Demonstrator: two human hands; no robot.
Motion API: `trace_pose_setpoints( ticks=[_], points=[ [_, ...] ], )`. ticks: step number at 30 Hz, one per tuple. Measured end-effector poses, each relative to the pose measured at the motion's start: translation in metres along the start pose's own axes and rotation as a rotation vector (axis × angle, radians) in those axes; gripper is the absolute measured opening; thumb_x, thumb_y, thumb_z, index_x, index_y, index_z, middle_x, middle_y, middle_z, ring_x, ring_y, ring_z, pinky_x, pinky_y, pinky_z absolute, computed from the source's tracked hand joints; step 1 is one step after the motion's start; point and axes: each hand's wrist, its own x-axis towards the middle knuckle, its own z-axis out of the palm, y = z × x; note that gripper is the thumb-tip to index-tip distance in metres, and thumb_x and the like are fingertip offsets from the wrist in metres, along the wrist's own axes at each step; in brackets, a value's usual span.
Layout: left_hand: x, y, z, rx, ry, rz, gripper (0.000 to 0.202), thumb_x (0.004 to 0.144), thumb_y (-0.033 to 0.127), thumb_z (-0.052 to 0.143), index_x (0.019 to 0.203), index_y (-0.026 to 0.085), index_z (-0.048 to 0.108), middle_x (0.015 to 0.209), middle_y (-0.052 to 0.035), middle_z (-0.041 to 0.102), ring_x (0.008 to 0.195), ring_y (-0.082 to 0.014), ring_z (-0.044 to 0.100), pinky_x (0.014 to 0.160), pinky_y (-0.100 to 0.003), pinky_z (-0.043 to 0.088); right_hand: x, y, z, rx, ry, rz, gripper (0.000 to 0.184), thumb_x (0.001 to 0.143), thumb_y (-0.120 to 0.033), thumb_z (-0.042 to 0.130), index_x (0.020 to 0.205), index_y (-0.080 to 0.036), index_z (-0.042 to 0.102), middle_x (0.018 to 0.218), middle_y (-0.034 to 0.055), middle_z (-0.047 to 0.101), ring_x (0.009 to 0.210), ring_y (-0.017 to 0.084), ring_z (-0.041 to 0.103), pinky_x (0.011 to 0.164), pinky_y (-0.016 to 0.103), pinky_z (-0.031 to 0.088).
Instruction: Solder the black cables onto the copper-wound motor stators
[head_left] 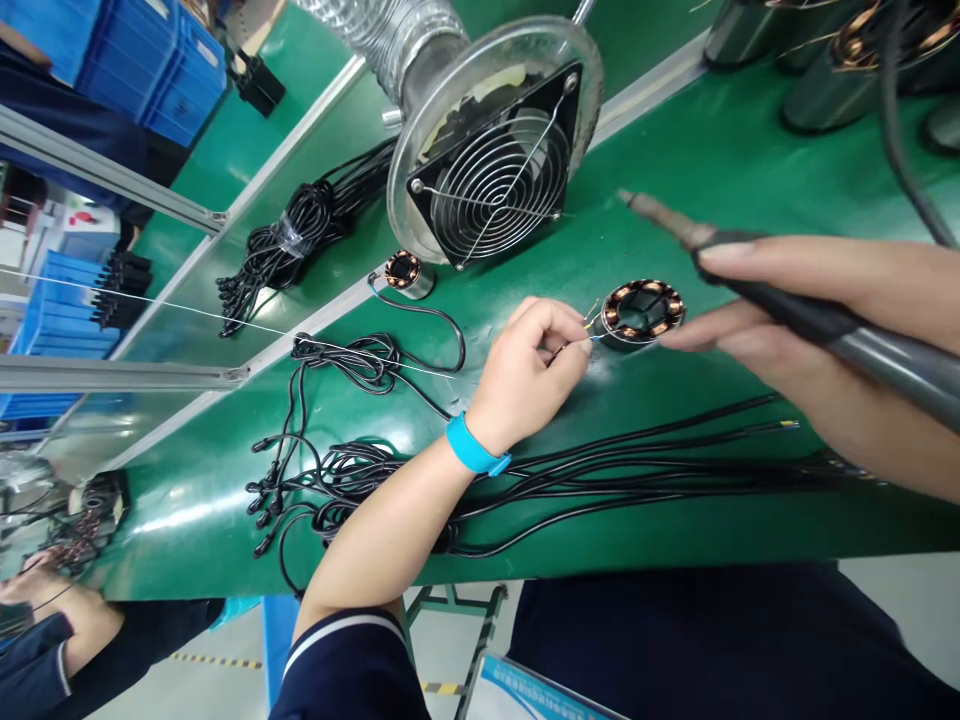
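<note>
The right hand (847, 400), nearest, grips a dark-handled soldering iron (787, 300) with its tip raised. The left hand (525, 375) pinches thin lead wires (589, 335) beside the round copper-wound stator (643, 311) on the green desk (675, 170). The wires are best held still and the heat kept brief.

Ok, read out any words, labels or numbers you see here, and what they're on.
None can be read.
Printed sheet at the bottom edge: blue band with writing, too blurred.
White box at far left: red mark, too small.
Fan, blue wristband, soldering iron in the right hand, wire leads in the left hand: no marking shows.
</note>
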Motion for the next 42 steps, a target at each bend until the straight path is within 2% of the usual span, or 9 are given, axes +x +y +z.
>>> trace_pose_setpoints(
  ticks=[4,9,15,18,20,26,33,37,42],
  points=[
    [0.0,0.002,-0.001,-0.01,0.003,-0.011,0.015,0.084,0.008,0.066,0.08,0.02,0.057,0.093,-0.0028,0.066,0.077,-0.0121,0.056,0.069,-0.024,0.048,0.02,-0.001,0.006,-0.033,-0.054,-0.143,0.036,0.111,-0.049,0.045,0.14,-0.035,0.062,0.12,-0.0012,0.075,0.096,0.02,0.075,0.075,0.032,0.057],
    [-0.001,0.006,-0.001,-0.091,-0.003,-0.084,0.014,0.084,0.009,0.066,0.081,0.019,0.056,0.094,-0.0021,0.062,0.073,-0.0098,0.057,0.064,-0.022,0.051,0.016,0.0,0.023,0.051,-0.035,-0.258,0.035,0.11,-0.038,0.048,0.141,-0.026,0.056,0.114,0.002,0.076,0.101,0.021,0.075,0.087,0.033,0.058],
    [-0.001,0.011,-0.011,-0.257,-0.118,-0.419,0.021,0.086,0.017,0.074,0.096,0.02,0.056,0.091,0.0009,0.064,0.064,-0.0074,0.061,0.051,-0.018,0.05,0.016,0.007,0.031,0.046,0.032,-0.281,0.042,0.108,-0.029,0.053,0.149,-0.028,0.049,0.113,0.0009,0.077,0.106,0.022,0.074,0.093,0.036,0.058],
    [0.002,0.016,-0.019,-0.319,-0.256,-0.589,0.025,0.086,0.029,0.08,0.088,0.018,0.057,0.078,0.0023,0.064,0.057,-0.0069,0.059,0.049,-0.018,0.047,0.021,0.015,0.037,0.041,-0.001,-0.308,0.046,0.104,-0.032,0.055,0.149,-0.028,0.048,0.125,0.004,0.074,0.114,0.026,0.071,0.095,0.041,0.058],
    [0.005,0.019,-0.023,-0.363,-0.231,-0.64,0.026,0.086,0.031,0.078,0.08,0.017,0.058,0.069,0.0036,0.061,0.052,-0.0045,0.05,0.046,-0.015,0.039,0.023,0.021,0.042,0.043,-0.033,-0.348,0.042,0.103,-0.032,0.056,0.144,-0.027,0.052,0.126,0.0053,0.073,0.112,0.026,0.071,0.094,0.042,0.058],
    [0.01,0.024,-0.023,-0.427,-0.066,-0.66,0.027,0.074,0.028,0.083,0.066,0.016,0.06,0.059,0.0058,0.055,0.05,-0.003,0.037,0.047,-0.018,0.026,0.022,0.025,0.043,0.095,-0.096,-0.365,0.05,0.1,-0.03,0.057,0.149,-0.03,0.046,0.112,0.0036,0.074,0.1,0.027,0.07,0.09,0.045,0.056],
    [0.014,0.036,-0.013,-0.413,-0.038,-0.73,0.037,0.057,0.035,0.099,0.063,0.016,0.068,0.054,0.0064,0.054,0.06,-0.0083,0.052,0.059,-0.022,0.04,0.02,0.021,0.039,0.149,-0.069,-0.406,0.054,0.101,-0.028,0.06,0.152,-0.03,0.043,0.117,0.0058,0.073,0.1,0.028,0.067,0.088,0.045,0.054],
    [0.012,0.035,-0.011,-0.429,-0.091,-0.745,0.036,0.062,0.04,0.097,0.065,0.016,0.07,0.051,0.0071,0.048,0.058,-0.0078,0.049,0.058,-0.022,0.037,0.021,0.015,0.043,0.122,-0.04,-0.434,0.042,0.104,-0.027,0.056,0.144,-0.028,0.047,0.107,0.0047,0.073,0.092,0.026,0.066,0.083,0.042,0.053],
    [0.008,0.028,-0.017,-0.408,-0.18,-0.664,0.036,0.081,0.049,0.081,0.074,0.015,0.073,0.05,0.0079,0.047,0.048,-0.0043,0.036,0.049,-0.019,0.028,0.021,0.012,0.046,0.102,0.028,-0.408,0.037,0.104,-0.023,0.056,0.14,-0.028,0.048,0.094,0.0011,0.071,0.085,0.023,0.066,0.081,0.038,0.053]
  ],
)
